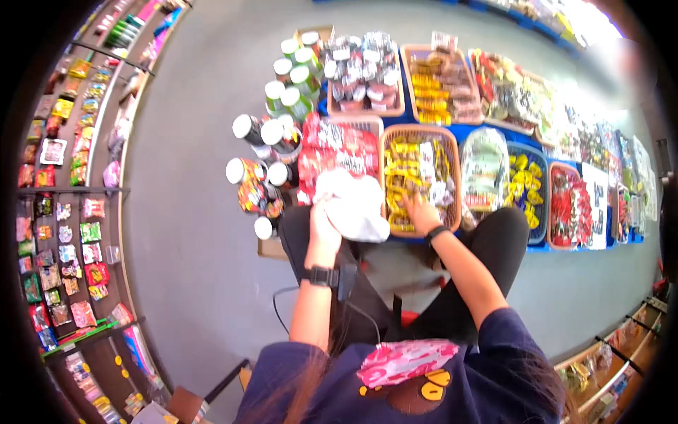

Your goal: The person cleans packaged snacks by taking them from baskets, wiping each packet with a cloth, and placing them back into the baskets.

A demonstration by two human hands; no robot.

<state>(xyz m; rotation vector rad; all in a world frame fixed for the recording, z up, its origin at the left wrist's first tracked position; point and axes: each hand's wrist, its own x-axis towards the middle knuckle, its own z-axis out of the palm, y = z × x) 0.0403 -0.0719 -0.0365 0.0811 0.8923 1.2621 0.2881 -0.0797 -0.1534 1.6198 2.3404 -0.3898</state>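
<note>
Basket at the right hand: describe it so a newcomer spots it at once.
Find the blue-surfaced display before the person's knees. In its near row, just right of the red packets, sits a tan basket holding many yellow packets. It alone has a hand in it, the person's right hand.

Both forearms reach forward, bent at the elbows and apart. The left hand [326, 225] grips, its black-banded wrist [321, 276] below it. To its right, the right hand [422, 214] angles inward, palm down, fingers [412, 205] forward, a dark band on the wrist [436, 234] behind.
</note>
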